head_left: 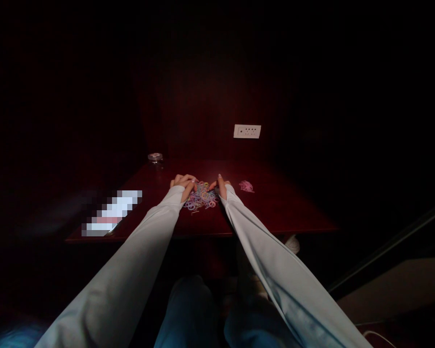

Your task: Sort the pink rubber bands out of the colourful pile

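Note:
A loose heap of small multicoloured elastic bands (202,198) lies on the dark red table (290,212), between my two hands. My left hand (183,182) rests at the heap's left side, its fingers bent over the bands and a little apart. On the other side, my right hand (222,184) touches the heap's edge with fingers apart, one of them pointing up. No band shows clearly lifted in either hand. Farther right sits a smaller, separate pile of pink bands (246,186).
A clear lidded jar (155,160) stands at the table's back left. A bright, pixelated flat object (112,213) lies near the left edge. A white power socket (247,131) is set in the dark wall behind. Below the front edge are my knees (188,309).

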Demonstrator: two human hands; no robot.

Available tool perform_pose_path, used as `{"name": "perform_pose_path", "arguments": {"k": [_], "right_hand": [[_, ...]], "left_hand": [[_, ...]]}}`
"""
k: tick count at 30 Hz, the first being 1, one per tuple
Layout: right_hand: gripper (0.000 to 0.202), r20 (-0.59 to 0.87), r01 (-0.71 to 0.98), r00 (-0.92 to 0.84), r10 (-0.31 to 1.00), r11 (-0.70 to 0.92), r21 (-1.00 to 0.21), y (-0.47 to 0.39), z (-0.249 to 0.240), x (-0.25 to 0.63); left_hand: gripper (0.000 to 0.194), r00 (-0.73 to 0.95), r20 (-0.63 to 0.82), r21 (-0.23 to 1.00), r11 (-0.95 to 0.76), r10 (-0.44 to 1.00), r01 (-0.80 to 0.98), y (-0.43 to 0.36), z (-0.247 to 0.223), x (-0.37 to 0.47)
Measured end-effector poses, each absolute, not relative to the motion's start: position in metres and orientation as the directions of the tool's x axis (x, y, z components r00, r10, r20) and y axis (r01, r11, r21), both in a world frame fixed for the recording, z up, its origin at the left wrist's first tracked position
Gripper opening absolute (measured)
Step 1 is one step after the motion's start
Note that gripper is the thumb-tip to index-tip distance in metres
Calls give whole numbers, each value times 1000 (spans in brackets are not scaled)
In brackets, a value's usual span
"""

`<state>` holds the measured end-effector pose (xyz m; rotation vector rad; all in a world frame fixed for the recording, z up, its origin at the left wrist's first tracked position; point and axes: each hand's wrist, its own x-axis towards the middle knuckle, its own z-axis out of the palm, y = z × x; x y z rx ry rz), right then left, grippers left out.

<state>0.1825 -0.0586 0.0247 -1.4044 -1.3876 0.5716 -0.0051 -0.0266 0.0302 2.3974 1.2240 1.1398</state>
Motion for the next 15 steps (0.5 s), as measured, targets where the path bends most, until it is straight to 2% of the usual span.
{"name": "perform_pose_path", "arguments": {"k": [15], "right_hand": [[82,315,497,222,923,171,-851,-65,31,180]], "left_hand": [[46,341,551,500,-628,762,596,-30,33,-5]]}}
